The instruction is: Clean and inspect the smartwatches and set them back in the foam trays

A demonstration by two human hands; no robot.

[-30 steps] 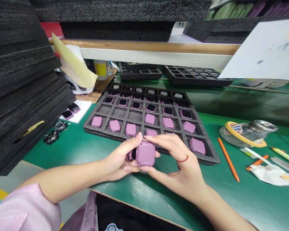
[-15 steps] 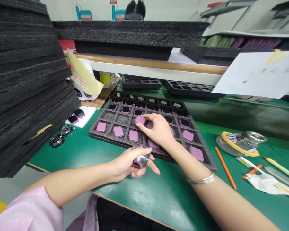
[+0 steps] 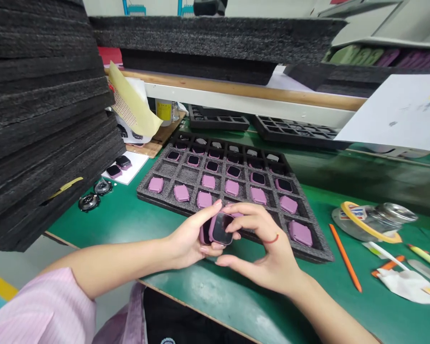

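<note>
A light, stiff, rounded-square pink plastic watch case (image 3: 221,228) with a dark glass face, best taken by its edges, is pinched closely between the left hand (image 3: 190,235) and right hand (image 3: 261,243), just over the near edge of a grey foam tray (image 3: 165,201).

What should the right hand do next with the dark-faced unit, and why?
Probably set the dark-faced pink unit held by the right hand into the open cell of the grey foam tray: the right hand pinches it by its edges, and that cell shows bare foam while neighbouring cells hold units.
</note>
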